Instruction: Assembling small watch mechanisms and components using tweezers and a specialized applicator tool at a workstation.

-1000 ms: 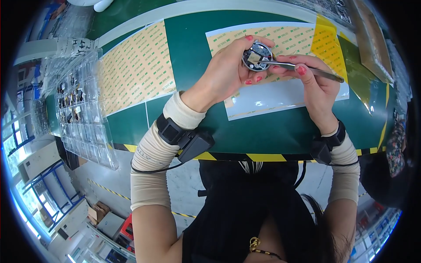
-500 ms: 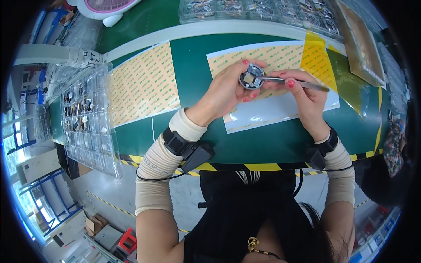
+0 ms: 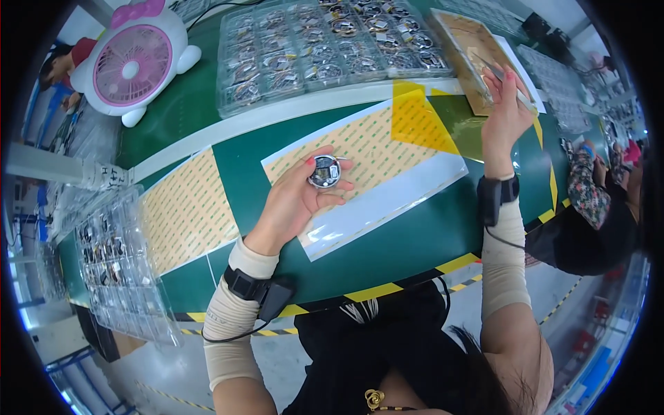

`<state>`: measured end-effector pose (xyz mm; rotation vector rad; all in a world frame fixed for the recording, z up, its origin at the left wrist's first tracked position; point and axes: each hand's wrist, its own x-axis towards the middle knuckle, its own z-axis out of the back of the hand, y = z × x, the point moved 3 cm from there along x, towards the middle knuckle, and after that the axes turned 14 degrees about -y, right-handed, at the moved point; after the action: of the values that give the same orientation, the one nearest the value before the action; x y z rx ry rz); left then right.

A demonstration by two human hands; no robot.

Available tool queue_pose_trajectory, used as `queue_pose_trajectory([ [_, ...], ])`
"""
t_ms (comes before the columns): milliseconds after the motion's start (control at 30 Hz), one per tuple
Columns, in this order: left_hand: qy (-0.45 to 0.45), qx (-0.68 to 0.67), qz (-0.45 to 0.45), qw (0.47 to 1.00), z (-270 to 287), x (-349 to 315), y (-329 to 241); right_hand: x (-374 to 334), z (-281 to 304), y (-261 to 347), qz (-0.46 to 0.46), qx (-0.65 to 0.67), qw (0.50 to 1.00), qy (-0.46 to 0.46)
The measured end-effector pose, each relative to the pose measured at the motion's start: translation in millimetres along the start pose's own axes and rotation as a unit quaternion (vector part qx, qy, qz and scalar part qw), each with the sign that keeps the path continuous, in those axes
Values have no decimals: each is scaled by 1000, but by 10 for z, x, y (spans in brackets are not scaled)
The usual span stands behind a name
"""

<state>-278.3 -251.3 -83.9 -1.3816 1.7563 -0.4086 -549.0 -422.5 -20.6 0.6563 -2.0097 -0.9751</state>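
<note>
In front of me my left hand [image 3: 290, 204] is closed around a small round electronic module [image 3: 324, 172], with its circuit side facing up between thumb and fingers. Beneath that hand lies a tan adhesive sheet with green print [image 3: 360, 142]. Out to the right, my right hand [image 3: 508, 114] is raised over the near end of a shallow box [image 3: 465, 48]. Its fingers are pinched on slim metal tweezers [image 3: 490, 67], whose tips point into the box; what the tips touch cannot be made out.
Beyond a pale rail stands a clear tray of wired round parts [image 3: 325, 48]. A pink and white fan [image 3: 131, 69] is at the far left. Yellow film [image 3: 418, 117] overlaps the sheet. Another clear tray [image 3: 128, 277] and a second tan sheet [image 3: 190, 211] lie left. People sit further right.
My right hand has moved away from the module, right and forward to the box, with the tweezers. The left hand still holds the module. The whole view has turned toward the far right.
</note>
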Motion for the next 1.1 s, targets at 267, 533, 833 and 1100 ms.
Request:
queue_pose_trajectory([
  [267,-13,-40,15,999,-94,25,-11,-294,-56,63,454,-284,818,210],
  [533,30,28,14,999,-149,-82,4,-1522,-431,129,147,-124,784,590],
  [833,-116,10,-18,993,-19,3,-15,-1520,-407,279,244,-86,824,504],
  [1100,-165,-8,-58,985,-33,17,68,-1685,-441,420,412,-110,772,471],
])
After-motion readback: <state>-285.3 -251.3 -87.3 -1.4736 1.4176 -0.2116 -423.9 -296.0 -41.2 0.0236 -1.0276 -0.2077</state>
